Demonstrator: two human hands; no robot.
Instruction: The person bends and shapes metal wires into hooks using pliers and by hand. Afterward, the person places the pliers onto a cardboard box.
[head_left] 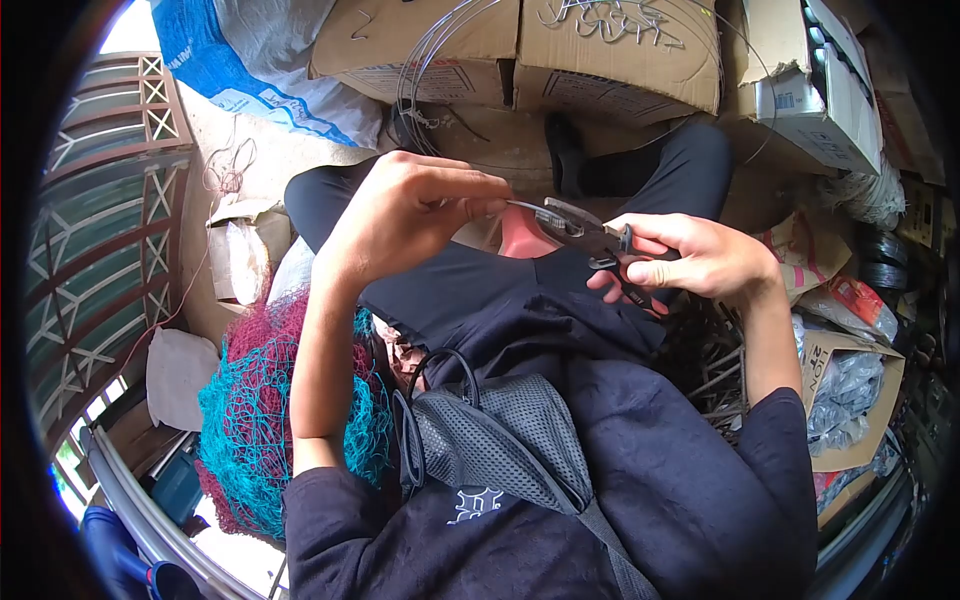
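Note:
My left hand (415,210) is closed in a pinch on a thin metal wire (524,206), in front of my lap. The wire runs right to the jaws of a pair of dark pliers (590,238). My right hand (705,258) is wrapped round the handles of these pliers, which point left toward the left hand. Whether the jaws are fully closed on the wire is too small to tell. Just beneath the jaws a pinkish-red object (524,236) shows between my legs; its kind is unclear.
Cardboard boxes (420,75) stand ahead, with several bent wire pieces (620,22) on top and a loose wire coil (408,95) hanging over the front. Teal and maroon netting (265,410) is heaped at left. An opened carton (850,395) with plastic bags sits at right.

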